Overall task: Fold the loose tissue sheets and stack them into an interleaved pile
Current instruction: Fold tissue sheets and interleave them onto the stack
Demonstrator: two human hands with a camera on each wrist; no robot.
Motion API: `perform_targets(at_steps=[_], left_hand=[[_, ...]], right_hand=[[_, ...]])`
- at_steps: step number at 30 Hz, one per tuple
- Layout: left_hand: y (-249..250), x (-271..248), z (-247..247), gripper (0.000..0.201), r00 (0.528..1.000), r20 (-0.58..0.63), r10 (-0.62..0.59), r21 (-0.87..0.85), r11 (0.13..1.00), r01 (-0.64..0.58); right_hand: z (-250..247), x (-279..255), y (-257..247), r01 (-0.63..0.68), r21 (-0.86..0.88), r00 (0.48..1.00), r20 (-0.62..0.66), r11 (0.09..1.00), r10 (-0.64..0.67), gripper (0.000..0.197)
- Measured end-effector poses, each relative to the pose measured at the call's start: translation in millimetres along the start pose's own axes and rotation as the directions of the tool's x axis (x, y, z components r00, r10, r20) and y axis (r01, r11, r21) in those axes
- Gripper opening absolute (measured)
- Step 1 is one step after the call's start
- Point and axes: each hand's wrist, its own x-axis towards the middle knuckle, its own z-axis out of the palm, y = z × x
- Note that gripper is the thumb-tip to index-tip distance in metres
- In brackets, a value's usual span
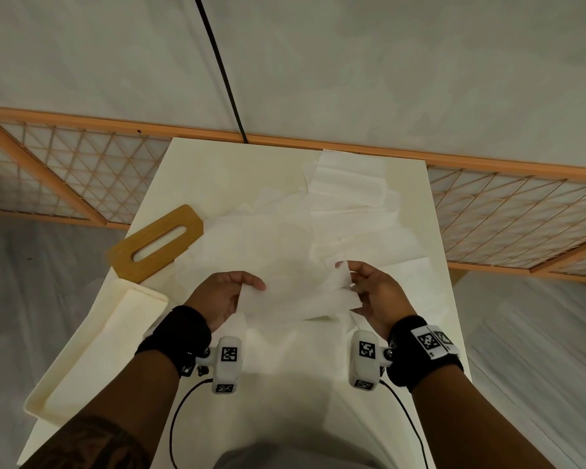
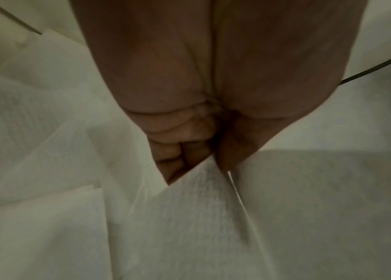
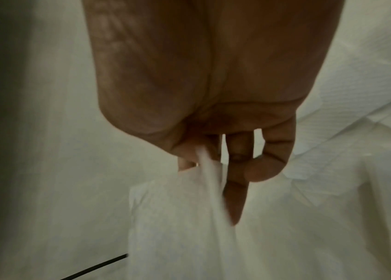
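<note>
A white tissue sheet (image 1: 295, 299) hangs stretched between my two hands, just above the table. My left hand (image 1: 232, 287) pinches its left end between thumb and curled fingers; the left wrist view shows the tissue sheet (image 2: 201, 208) running out from that pinch. My right hand (image 1: 359, 282) pinches the right end, which stands up crumpled; in the right wrist view the tissue sheet (image 3: 204, 189) leaves between thumb and forefinger while the other fingers (image 3: 237, 170) hang loosely. Many loose sheets (image 1: 285, 238) lie overlapping on the table behind, with a folded batch (image 1: 349, 184) at the far right.
A wooden tissue-box lid with a slot (image 1: 156, 243) lies at the table's left edge. A cream tray (image 1: 92, 350) sits to the left of my left arm. The cream table (image 1: 217, 170) ends at a lattice screen (image 1: 65, 170). A black cable (image 1: 217, 66) runs up behind.
</note>
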Motion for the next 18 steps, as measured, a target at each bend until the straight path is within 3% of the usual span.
perform_targets(at_steps=[3,6,8,11,14,18], left_hand=[[1,1,-5,0.038,1.000,0.017,-0.014,-0.064,0.998,0.015],[-2,3,-5,0.032,1.000,0.009,-0.009,-0.056,0.998,0.010],[-7,5,-4,0.017,0.999,-0.031,0.008,0.067,0.998,-0.006],[-21,6,-7,0.013,0.998,-0.012,0.059,0.291,0.955,-0.053],[-35,3,-8,0.024,0.997,0.018,0.081,0.526,0.847,-0.078],[-58,-4,-5,0.018,0.997,0.069,0.038,0.771,0.632,-0.077]], right_hand=[[-3,0,0,-0.035,0.039,0.999,-0.017,0.999,0.035,0.035],[0,1,-2,-0.051,-0.057,0.996,-0.070,0.997,0.047,0.028],[0,2,3,-0.005,-0.170,0.996,-0.087,0.985,-0.010,0.015],[-7,6,17,-0.022,-0.367,0.994,-0.110,0.930,-0.020,0.029],[-13,3,30,-0.138,-0.432,0.989,-0.116,0.891,0.097,0.034],[-21,-1,55,-0.311,-0.481,0.950,-0.193,0.820,0.247,0.045]])
